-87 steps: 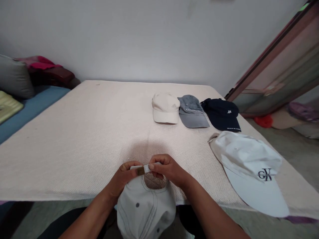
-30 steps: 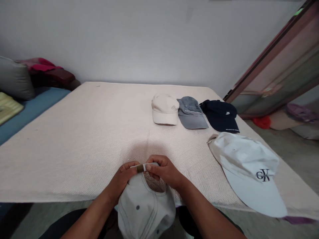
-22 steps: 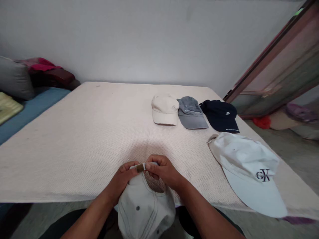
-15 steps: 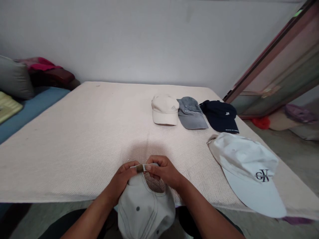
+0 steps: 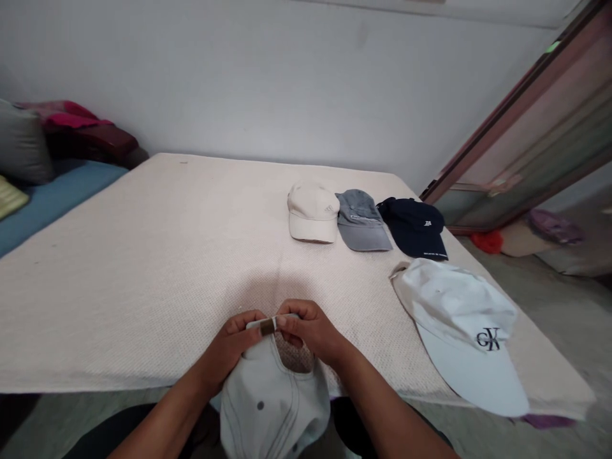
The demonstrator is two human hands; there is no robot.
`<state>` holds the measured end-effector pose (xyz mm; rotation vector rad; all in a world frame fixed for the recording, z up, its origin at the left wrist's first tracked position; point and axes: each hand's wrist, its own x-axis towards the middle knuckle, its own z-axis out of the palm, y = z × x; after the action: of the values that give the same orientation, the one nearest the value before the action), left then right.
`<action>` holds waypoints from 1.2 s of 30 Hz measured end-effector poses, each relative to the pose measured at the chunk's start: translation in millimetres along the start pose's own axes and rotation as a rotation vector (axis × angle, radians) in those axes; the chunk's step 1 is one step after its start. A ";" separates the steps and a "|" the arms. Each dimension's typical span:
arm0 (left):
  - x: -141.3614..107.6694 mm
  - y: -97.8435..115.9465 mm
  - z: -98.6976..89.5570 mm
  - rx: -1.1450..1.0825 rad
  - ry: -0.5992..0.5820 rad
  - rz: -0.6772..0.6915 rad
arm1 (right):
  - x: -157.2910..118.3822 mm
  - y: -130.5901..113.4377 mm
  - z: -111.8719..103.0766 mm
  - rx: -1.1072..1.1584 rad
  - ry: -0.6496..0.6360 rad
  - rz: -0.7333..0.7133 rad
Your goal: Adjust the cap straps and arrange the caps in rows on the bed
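Observation:
A light grey baseball cap (image 5: pixel 272 401) hangs at the table's front edge, its back opening towards the far side. My left hand (image 5: pixel 236 344) is closed on the left end of its back strap, beside a brass-coloured buckle (image 5: pixel 267 327). On the other side of the buckle, my right hand (image 5: pixel 308 328) pinches the strap between thumb and fingers. The cap's brim is out of view below. To the right lies a white cap (image 5: pixel 463 319) with dark letters on its front.
Farther back on the cloth-covered table (image 5: pixel 157 255) sit a cream cap (image 5: pixel 313 213), a grey cap (image 5: pixel 362 220) and a navy cap (image 5: pixel 415 226) in a row. A wall stands behind. A blue seat with cushions (image 5: pixel 21 143) is at the left.
The view has shifted slightly, so the caps on the table appear a little farther left. Both hands stay on the strap, and the buckle now sits slightly nearer my right fingers.

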<state>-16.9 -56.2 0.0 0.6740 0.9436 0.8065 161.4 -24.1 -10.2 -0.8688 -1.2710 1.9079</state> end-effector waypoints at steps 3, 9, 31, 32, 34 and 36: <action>0.8 1.0 0.4 0.012 0.010 0.001 | 0.5 -0.3 0.9 -0.048 0.040 -0.013; 0.2 -0.2 1.8 0.015 0.070 0.001 | -1.3 -4.4 -4.8 -0.136 0.010 -0.018; 3.3 1.0 1.0 0.151 0.081 0.019 | -1.3 -3.0 -3.1 -0.065 0.079 -0.037; 3.2 0.6 0.4 0.156 0.074 0.024 | -1.2 -2.9 -2.8 -0.043 0.087 -0.035; 2.8 0.0 -0.3 0.141 0.041 0.012 | -1.1 -2.8 -2.3 -0.036 0.076 -0.030; 2.4 -0.2 -0.2 0.110 0.003 -0.012 | -1.2 -2.7 -2.1 -0.058 0.037 -0.020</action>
<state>-16.1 -54.3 -1.4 0.7621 0.9998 0.7491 164.2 -23.2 -8.1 -0.9132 -1.3141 1.8387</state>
